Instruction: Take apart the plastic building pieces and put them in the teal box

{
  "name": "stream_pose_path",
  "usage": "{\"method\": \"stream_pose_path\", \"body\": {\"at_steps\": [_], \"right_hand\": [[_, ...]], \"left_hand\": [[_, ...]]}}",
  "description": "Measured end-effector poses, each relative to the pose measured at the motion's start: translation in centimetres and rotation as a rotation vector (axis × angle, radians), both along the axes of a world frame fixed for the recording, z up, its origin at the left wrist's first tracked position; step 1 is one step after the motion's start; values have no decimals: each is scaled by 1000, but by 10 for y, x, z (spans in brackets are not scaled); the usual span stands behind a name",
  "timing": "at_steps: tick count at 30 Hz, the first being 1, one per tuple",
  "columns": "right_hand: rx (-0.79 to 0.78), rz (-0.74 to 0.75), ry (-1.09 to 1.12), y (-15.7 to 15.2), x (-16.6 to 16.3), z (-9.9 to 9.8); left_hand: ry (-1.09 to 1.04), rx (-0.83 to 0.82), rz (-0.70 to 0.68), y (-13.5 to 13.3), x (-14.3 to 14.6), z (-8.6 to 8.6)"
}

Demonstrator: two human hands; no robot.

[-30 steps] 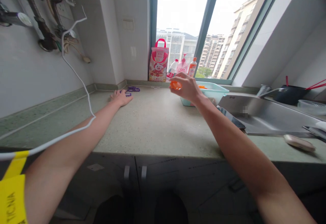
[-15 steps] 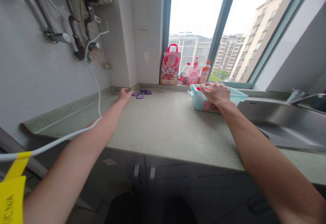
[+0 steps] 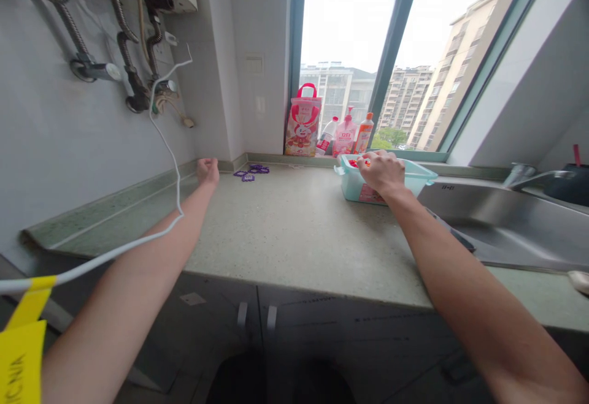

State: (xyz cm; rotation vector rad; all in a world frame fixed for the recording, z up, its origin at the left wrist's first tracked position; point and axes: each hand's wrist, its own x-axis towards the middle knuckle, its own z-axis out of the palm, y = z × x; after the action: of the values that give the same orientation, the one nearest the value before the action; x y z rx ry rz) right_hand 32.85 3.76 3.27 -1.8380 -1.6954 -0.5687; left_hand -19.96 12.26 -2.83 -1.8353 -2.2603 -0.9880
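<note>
My left hand is at the back left of the counter, its fingers curled in. Whatever may be inside them is hidden. Just to its right lie several small purple packets, apart from the hand. My right hand reaches over the pale teal plastic basket, fingers bent down at its left part. Small red items show beside those fingers. The fingertips are partly hidden, so what they grip cannot be made out.
A stainless sink with a faucet is at the right. A pink bag and several bottles stand by the window. A white cable hangs across my left forearm. Pipes run along the left wall.
My left hand has drawn left, away from the purple packets, and its fingers have curled in. My right hand stays over the basket. The view has shifted slightly right.
</note>
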Motion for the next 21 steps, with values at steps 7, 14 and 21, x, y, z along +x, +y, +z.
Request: {"method": "stream_pose_path", "body": {"at_steps": [7, 14, 21], "right_hand": [[148, 75, -54, -5, -9, -1], [229, 310, -194, -9, -27, 0], [210, 385, -268, 5, -22, -7]], "left_hand": [[341, -112, -376, 16, 45, -4], [403, -156, -343, 72, 72, 4], [384, -275, -404, 139, 69, -6]]}}
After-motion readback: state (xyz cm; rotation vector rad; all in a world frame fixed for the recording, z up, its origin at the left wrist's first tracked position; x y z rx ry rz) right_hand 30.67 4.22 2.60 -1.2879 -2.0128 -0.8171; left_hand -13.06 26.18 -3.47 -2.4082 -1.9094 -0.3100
